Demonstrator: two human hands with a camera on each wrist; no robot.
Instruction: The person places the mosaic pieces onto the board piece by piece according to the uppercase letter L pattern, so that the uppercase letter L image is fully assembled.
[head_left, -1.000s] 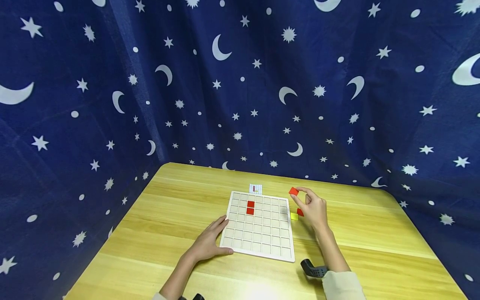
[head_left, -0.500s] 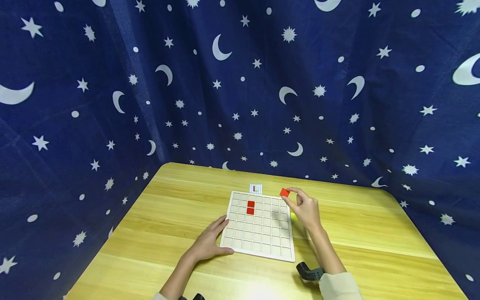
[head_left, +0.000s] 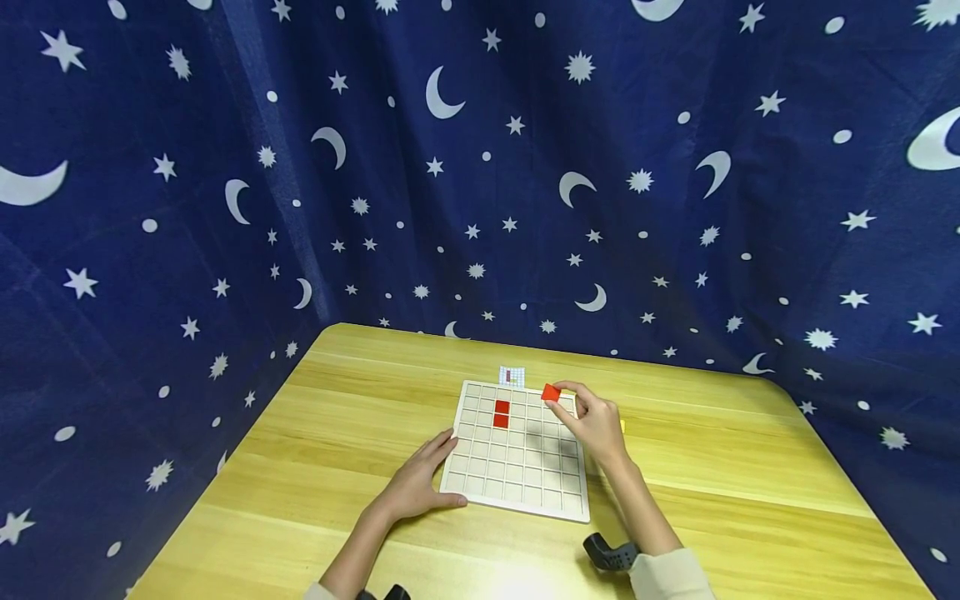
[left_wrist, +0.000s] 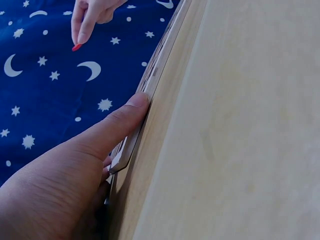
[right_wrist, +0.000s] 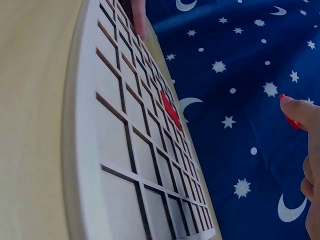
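My right hand [head_left: 598,423] pinches a red square tile [head_left: 551,392] between thumb and index finger, above the far right part of the pale grid board [head_left: 517,510]. In the right wrist view, the tile [right_wrist: 292,123] is partly hidden by the fingers. Two red tiles [head_left: 501,414] lie in neighbouring cells, one behind the other, left of the board's middle. My left hand [head_left: 416,486] rests at the board's near left corner, its thumb along the near edge and its fingers at the left edge. The left wrist view shows that thumb [left_wrist: 122,117] touching the board's side.
A small printed grid card [head_left: 512,377] lies just beyond the board's far edge. A yellow piece [head_left: 622,426] peeks out right of my right hand. The wooden table [head_left: 360,367] meets a dark blue curtain [head_left: 517,192] with moons and stars.
My right hand has moved left with the red tile, from beside the board to over its far right part. My left hand and the two tiles on the board have stayed put.
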